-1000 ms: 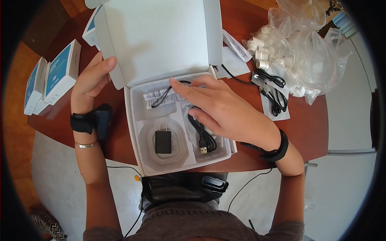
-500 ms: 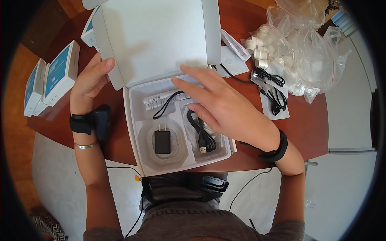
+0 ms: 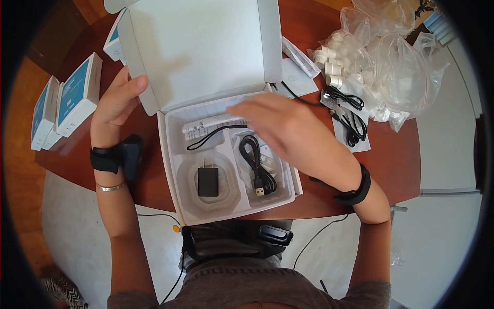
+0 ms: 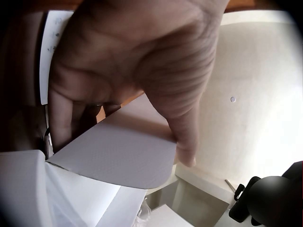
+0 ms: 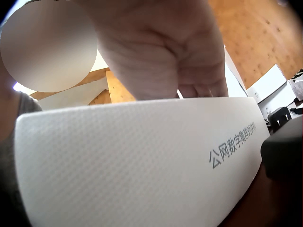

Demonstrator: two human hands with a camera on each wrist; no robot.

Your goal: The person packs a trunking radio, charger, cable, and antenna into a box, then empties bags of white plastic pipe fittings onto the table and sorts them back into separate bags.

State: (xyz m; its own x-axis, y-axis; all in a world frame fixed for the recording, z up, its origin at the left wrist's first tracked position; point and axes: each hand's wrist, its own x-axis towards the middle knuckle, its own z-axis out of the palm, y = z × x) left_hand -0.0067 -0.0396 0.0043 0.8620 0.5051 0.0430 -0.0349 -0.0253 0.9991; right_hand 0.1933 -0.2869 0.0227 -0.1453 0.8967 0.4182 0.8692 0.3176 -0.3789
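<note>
A white box [image 3: 171, 193] with a moulded tray stands with its lid [image 3: 200, 41] up. My left hand [image 3: 114, 104] holds the lid's side flap [image 4: 123, 146], thumb on the inner side and fingers behind. My right hand [image 3: 288, 123], blurred, reaches over the tray's far right part with its fingers stretched left; its thumb is hidden. Below the fingertips lie a folded printed leaflet [image 3: 198, 129] and a black wrist strap [image 3: 206, 140], whose far end is under the hand. A black plug adapter [image 3: 208, 182] sits front left. The coiled USB cable [image 3: 257, 172] lies front right beside a small printed card [image 3: 267, 159].
Blue-topped white boxes [image 3: 77, 92] stand at the left. Clear plastic bags [image 3: 401, 67] with several white caps [image 3: 333, 69] lie at the back right. Black coiled cables [image 3: 352, 129] rest on papers right of the box, near the table's edge.
My right hand lifted from the strap, then moved back over the tray with fingers pointing left. The strap's loop has shifted toward me and left, and more of the USB cable shows. The left hand stayed put.
</note>
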